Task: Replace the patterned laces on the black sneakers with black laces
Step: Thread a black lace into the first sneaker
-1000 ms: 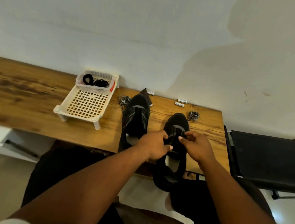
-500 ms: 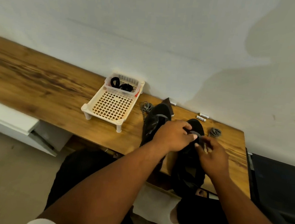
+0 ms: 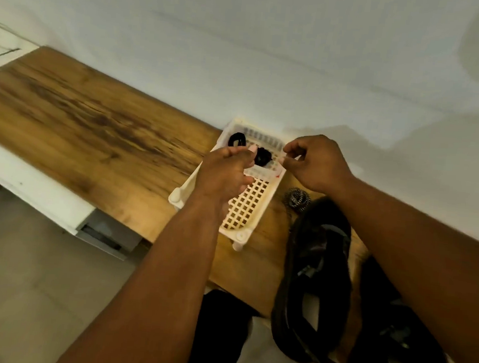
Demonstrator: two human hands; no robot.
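Hands over the white basket's far end, both raised off the bench. My left hand sits with its fingers loosely curled and its fingertips just short of the nearer black lace coil; it holds nothing I can make out. My right hand has thumb and forefinger pinched together above the basket's right rim; whether something thin is caught between them I cannot tell, the picture is blurred there.

Both black laces lie in the small clear compartment at the back of the basket: one coil just ahead of my left fingertips, the second black coil further left and back, against the rear wall. Left hand is the nearer to both; judged reach is short, forward and down.

Outward from the basket: one bundled patterned lace lies on the bench just right of it. The black sneakers sit nearer me, on the right, toes pointing away, eyelets apparently unlaced. Second sneaker partly hidden by my right forearm.
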